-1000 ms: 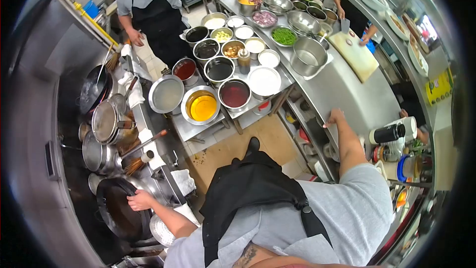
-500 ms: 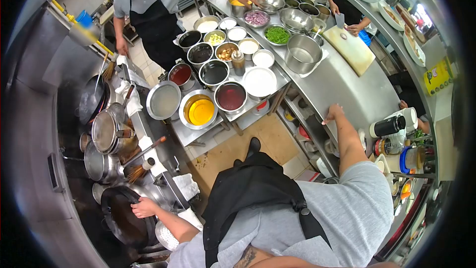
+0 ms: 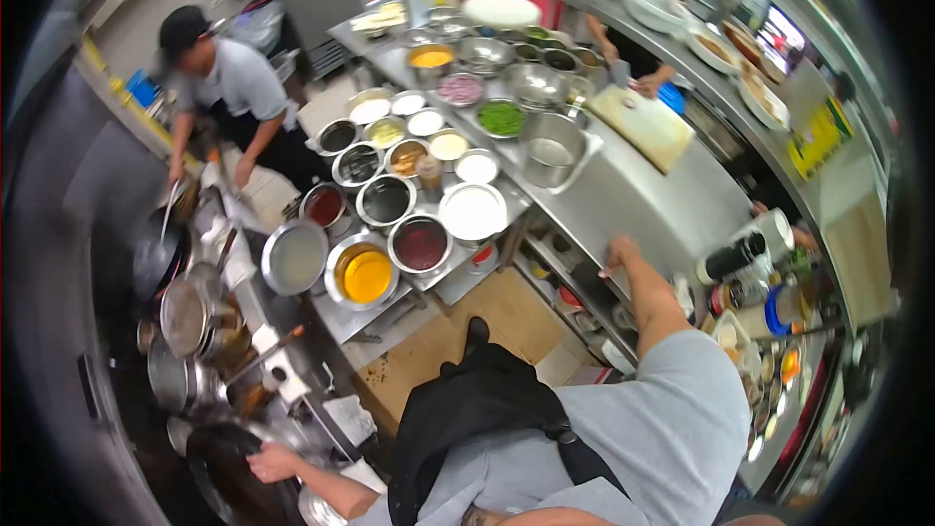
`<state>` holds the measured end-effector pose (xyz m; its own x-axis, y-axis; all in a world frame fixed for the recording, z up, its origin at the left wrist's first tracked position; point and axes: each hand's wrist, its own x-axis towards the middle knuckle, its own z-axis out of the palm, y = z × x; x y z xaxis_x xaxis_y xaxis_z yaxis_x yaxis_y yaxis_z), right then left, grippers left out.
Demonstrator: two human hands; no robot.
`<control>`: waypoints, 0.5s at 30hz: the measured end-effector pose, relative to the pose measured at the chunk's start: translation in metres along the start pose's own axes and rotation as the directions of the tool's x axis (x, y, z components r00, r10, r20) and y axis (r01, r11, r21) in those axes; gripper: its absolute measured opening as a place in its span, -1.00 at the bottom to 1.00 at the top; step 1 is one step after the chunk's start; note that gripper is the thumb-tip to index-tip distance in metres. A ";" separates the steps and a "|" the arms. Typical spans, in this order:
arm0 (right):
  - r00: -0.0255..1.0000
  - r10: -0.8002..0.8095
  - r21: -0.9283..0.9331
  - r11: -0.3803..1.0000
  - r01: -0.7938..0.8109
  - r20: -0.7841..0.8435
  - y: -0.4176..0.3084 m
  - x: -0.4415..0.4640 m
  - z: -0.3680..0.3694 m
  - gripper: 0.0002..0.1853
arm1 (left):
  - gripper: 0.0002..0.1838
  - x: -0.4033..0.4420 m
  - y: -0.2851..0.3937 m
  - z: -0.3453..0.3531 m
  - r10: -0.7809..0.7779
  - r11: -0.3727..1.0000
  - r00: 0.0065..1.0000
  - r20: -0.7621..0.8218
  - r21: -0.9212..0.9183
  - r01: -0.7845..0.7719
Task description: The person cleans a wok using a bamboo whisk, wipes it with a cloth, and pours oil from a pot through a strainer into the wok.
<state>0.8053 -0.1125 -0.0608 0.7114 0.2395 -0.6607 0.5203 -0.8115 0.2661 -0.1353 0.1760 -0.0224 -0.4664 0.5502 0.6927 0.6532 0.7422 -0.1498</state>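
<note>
My left hand [image 3: 276, 463] is closed on the rim or handle of a dark wok [image 3: 216, 468] on the stove at the lower left. Some dark residue or liquid shows inside the wok; the exact grip is blurred. My right hand [image 3: 620, 251] leans on the edge of the steel counter [image 3: 672, 205], its fingers resting on the metal and holding nothing. Between my arms hangs my black apron [image 3: 467, 399]. Near my left hand are a metal pot [image 3: 173, 378] and a long-handled tool [image 3: 268, 356].
Sauce and seasoning pots stand on the middle table, among them yellow liquid [image 3: 366, 278] and dark red sauce [image 3: 421, 242]. Chopped greens [image 3: 501, 118] and a cutting board [image 3: 643, 127] sit on the counter. A co-worker [image 3: 234, 88] stands by another wok [image 3: 161, 253]; another person's hands are behind the board.
The co-worker has drawn an arm back from the bowls and turned toward the far wok, one hand on a long handle there. My view has shifted; both my hands keep their places.
</note>
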 end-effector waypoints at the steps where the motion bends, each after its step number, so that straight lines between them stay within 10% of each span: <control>1: 0.999 -0.030 -0.031 0.999 0.031 0.036 0.002 0.010 0.005 0.18 | -0.50 0.000 -0.002 -0.002 -0.001 1.000 0.998 0.060 -0.017 0.002; 4: 0.980 -0.197 -0.204 0.961 0.187 -0.031 0.008 0.004 0.003 -0.19 | -0.43 0.005 -0.001 0.005 -0.030 0.999 0.975 0.221 0.028 0.024; 7: 0.894 -0.306 -0.195 0.948 0.253 -0.327 0.045 0.078 0.045 0.17 | -0.42 0.005 0.007 -0.020 -0.104 0.986 0.989 0.103 -0.120 0.116; 15: 0.991 -0.125 -0.136 0.982 0.129 0.040 0.015 0.019 -0.006 0.44 | -0.44 0.009 0.012 -0.029 -0.170 0.968 0.975 0.141 -0.161 0.192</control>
<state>0.8296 -0.1164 -0.0655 0.6214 0.3176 -0.7163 0.6674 -0.6935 0.2715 -0.1145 0.1789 0.0027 -0.6497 0.4648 0.6016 0.6393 0.7622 0.1016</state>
